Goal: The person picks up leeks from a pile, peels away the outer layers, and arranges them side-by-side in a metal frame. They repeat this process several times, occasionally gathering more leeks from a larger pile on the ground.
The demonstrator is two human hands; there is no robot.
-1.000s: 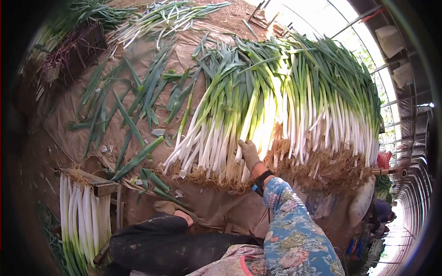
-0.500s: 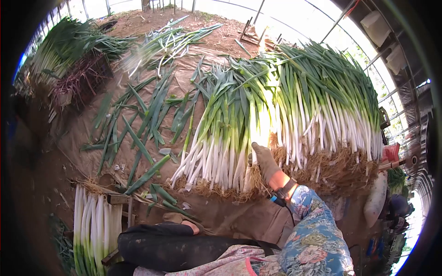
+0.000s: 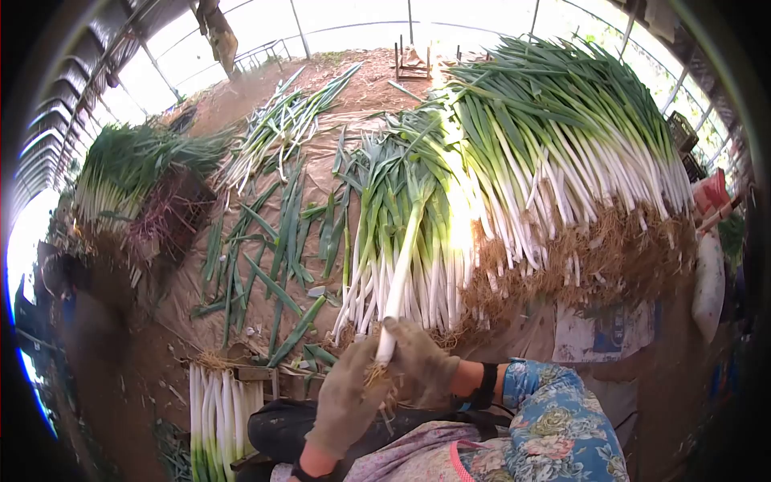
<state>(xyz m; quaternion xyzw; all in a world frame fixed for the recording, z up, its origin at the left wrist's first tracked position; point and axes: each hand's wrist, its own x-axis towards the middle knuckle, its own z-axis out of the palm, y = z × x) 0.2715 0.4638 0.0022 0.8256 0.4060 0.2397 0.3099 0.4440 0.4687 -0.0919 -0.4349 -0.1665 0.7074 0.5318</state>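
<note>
A long green onion slants across the front of the pile, with its root end towards me. My right hand, in a dirty work glove, is closed around the lower white stalk. My left hand, gloved too, is closed at the root end, and the roots poke out between the two hands. Its fingertips are partly hidden against the stalk. Behind lie many green onions side by side, leaves away from me and roots nearest me. A larger, thicker heap continues to the right.
Loose cut leaves litter the brown ground sheet on the left. White-stalked onions rest in a wooden frame beside my leg. Farther left, a crate stands by another heap. A white sack lies at right.
My right hand has drawn one green onion out of the pile towards me. My left hand has come up from my lap to its root end. The view has turned left.
</note>
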